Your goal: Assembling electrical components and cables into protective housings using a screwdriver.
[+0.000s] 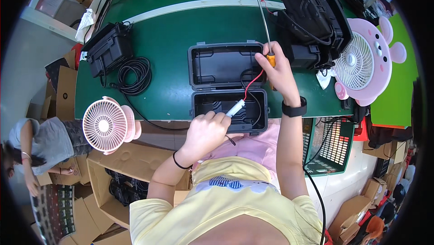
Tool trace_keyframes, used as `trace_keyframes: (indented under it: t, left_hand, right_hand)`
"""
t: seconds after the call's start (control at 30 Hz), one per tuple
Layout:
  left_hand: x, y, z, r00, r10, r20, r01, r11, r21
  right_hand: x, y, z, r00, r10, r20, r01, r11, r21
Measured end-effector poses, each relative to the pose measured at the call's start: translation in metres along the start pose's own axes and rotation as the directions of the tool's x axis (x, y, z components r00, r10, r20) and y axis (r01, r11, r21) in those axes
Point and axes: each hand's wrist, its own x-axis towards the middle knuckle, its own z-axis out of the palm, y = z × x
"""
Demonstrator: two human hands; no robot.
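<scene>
An open black plastic case (197,66) lies at the table's near edge, its lid tipped back away from me. My left hand (207,132) is closed over the case's near left part, gripping a white tube-shaped connector (236,108). From the connector a red wire (254,83) curves up toward my right hand (281,71). That hand is closed round the orange and black handle of a screwdriver (263,18), its long metal shaft pointing away from me. A thin black wire (260,107) loops inside the case. A dark cable end (231,140) sticks out beside my left hand.
Black cases (312,14) are stacked at the right, another black case (110,48) with a coiled cable (135,75) at the left. A pink fan (106,125) and a bear-shaped fan (361,59) flank the table. A green crate (332,148) stands below; another person (49,141) is at left.
</scene>
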Motion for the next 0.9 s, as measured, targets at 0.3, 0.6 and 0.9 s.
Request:
trace_keyframes:
  t: [0.3, 0.6, 0.9]
  left_hand:
    - [0.021, 0.002, -0.012, 0.965, -0.222, 0.138, 0.239, 0.963, -0.126]
    - [0.021, -0.056, -0.044, 1.0, -0.004, 0.008, 0.007, 0.892, -0.452]
    - [0.007, -0.046, -0.056, 0.902, -0.429, 0.055, 0.368, 0.696, -0.616]
  right_hand:
    - [-0.02, -0.028, 0.0, 0.897, -0.357, -0.261, 0.421, 0.871, 0.253]
    - [-0.037, -0.025, -0.001, 0.901, -0.319, -0.293, 0.397, 0.878, 0.266]
    - [-0.032, -0.023, 0.003, 0.896, -0.312, -0.316, 0.397, 0.882, 0.255]
